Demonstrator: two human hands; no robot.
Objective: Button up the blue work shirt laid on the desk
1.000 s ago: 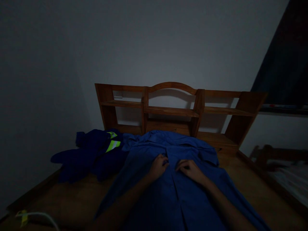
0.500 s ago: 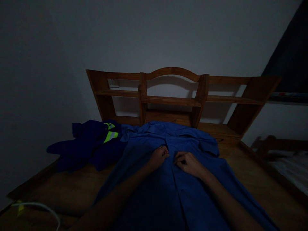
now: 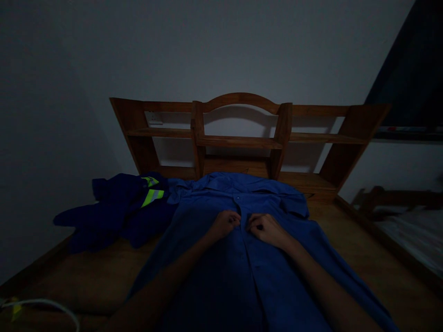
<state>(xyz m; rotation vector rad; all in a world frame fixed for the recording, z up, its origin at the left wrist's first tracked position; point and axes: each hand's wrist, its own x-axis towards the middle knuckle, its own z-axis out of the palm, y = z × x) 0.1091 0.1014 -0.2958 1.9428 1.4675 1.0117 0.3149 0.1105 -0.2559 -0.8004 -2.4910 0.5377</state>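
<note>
A blue button-front shirt point(image 3: 204, 263) lies spread out, its collar end toward the wooden shelf and its front opening running down the middle. My left hand point(image 3: 225, 224) is closed, thumb and fingertips pinching the shirt's left front edge at chest height. Just across the opening, my right hand point(image 3: 268, 229) has its fingers curled in a pinch on the other front edge. A small gap separates the two hands. One button point(image 3: 237, 198) shows above them near the collar. Dim light hides the exact fingertip contact.
Dark blue clothing point(image 3: 117, 207) with yellow-green reflective strips lies bunched on the left. Behind the shirt, a wooden shelf unit point(image 3: 242, 142) stands against the wall. A pale cable point(image 3: 44, 302) curves at lower left. The wooden surface point(image 3: 349, 249) has a raised edge on the right.
My view has shifted slightly to the right. My right hand has come a little nearer the front opening and my left hand. Both hands stay at the shirt's chest.
</note>
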